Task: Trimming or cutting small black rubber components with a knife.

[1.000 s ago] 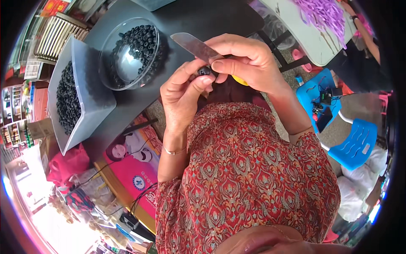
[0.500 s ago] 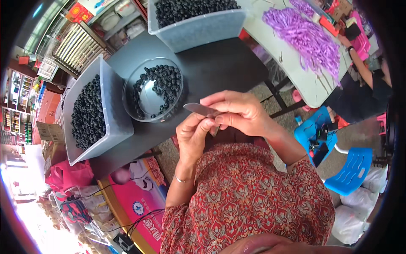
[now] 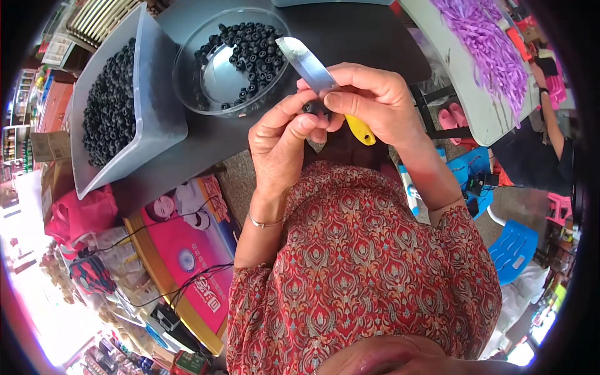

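Observation:
My right hand (image 3: 378, 103) is closed on a small knife with a wide steel blade (image 3: 306, 65) and a yellow handle (image 3: 360, 131). The blade points up and to the left, its tip in front of the bowl. Pinched in the fingers of my left hand (image 3: 275, 140) is a small round black piece (image 3: 310, 107), right beside the base of the blade. Fingers partly cover the piece. Just beyond my hands stands a round clear bowl (image 3: 220, 78) with many similar black pieces, some showing a hole in the middle.
A translucent bin (image 3: 159, 94) heaped with black pieces (image 3: 112, 103) stands left on the dark table (image 3: 350, 37). Another bin's edge (image 3: 334, 2) shows at the top. To the right, purple strips (image 3: 487, 53) lie on a white table (image 3: 490, 125), near another person's arm (image 3: 549, 115). Blue chairs (image 3: 515, 250) stand below.
The knife blade has turned more upright, and its yellow handle now shows. Both hands appear higher in the picture. The view has shifted, so the far bin is mostly out of it.

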Demonstrator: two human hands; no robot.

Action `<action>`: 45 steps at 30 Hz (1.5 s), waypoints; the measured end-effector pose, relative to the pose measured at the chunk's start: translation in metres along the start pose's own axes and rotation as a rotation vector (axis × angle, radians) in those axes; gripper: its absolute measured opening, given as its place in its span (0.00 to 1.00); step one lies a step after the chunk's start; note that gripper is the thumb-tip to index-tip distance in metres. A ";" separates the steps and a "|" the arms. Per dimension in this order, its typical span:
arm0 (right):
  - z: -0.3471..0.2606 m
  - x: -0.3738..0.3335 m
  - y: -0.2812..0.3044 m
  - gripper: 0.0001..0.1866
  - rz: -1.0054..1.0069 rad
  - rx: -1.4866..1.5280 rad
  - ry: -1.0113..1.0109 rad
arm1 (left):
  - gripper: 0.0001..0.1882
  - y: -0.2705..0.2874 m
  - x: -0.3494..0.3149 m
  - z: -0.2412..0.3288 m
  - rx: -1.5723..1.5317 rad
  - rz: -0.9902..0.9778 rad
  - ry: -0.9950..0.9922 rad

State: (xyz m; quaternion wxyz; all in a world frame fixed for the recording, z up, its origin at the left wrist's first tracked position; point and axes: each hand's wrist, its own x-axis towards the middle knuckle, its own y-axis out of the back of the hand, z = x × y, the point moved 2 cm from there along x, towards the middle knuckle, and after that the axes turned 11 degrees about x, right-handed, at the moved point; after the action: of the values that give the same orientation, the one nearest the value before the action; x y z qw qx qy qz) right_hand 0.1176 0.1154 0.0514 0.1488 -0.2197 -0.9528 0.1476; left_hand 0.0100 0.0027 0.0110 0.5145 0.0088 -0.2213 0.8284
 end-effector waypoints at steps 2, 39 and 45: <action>0.001 0.002 -0.001 0.12 -0.016 0.017 0.021 | 0.15 0.001 -0.002 0.000 -0.077 0.022 0.034; 0.007 0.001 0.002 0.12 -0.037 -0.225 0.114 | 0.12 0.006 0.002 -0.019 -0.039 0.151 0.060; 0.012 0.007 0.006 0.10 -0.055 -0.208 0.079 | 0.13 0.012 0.001 -0.023 -0.065 0.111 0.045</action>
State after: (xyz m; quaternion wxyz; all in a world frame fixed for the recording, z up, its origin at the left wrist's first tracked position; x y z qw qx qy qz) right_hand 0.1097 0.1213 0.0394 0.1668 -0.2134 -0.9620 0.0348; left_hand 0.0040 0.0075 -0.0135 0.4727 -0.0389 -0.2367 0.8479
